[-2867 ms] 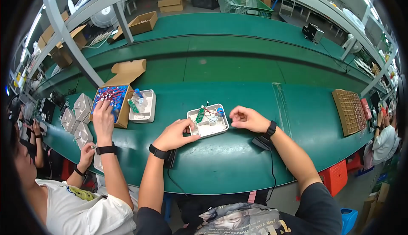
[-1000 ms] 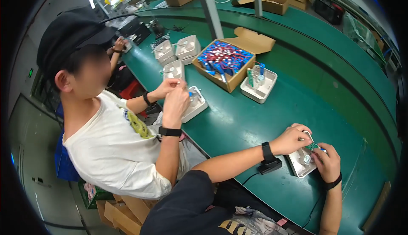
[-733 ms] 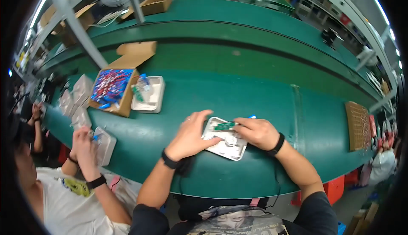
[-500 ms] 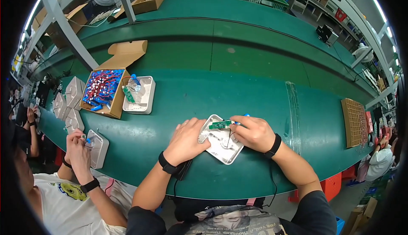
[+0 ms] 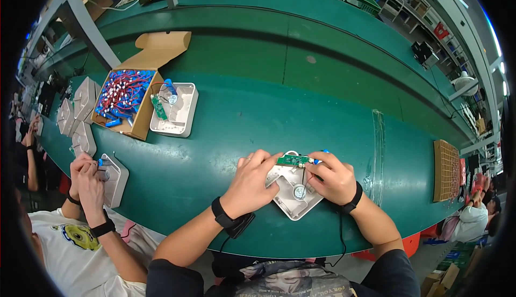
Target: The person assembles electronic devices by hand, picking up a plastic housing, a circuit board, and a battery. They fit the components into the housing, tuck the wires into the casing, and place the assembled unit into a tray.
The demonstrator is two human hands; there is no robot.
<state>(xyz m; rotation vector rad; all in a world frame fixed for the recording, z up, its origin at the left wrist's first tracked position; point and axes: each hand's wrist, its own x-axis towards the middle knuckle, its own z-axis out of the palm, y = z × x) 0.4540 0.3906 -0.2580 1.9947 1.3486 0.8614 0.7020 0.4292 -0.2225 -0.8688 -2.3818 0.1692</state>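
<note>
Both of my hands are over the white square plastic housing [image 5: 293,197] that lies open on the green surface [image 5: 252,109] just in front of me; my left hand [image 5: 251,181] rests on the housing's left corner, fingers curled down onto its rim and reaching to the left end of the small green circuit board [image 5: 294,160]; my right hand [image 5: 333,177] pinches the board's right end between thumb and fingertips, so the board is held level across the housing's upper edge; a small round silver part [image 5: 299,192] sits inside the housing, joined to the board by thin dark wires; something blue [image 5: 324,151] peeks out just behind my right fingers, too hidden to make out; each of my wrists wears a black band, with a dark cord running off the left one.

Well apart to my left stands an open cardboard box [image 5: 129,101] full of blue cells with red wires; touching its right side lies another white plastic housing [image 5: 174,111] holding a green board and a blue cell; several grey-white housings [image 5: 78,111] are stacked beyond the box. A co-worker in a white shirt, at the surface's left edge, has both hands [image 5: 86,170] on one more white housing [image 5: 114,179]. Far to my right lies a brown gridded tray [image 5: 447,170].
</note>
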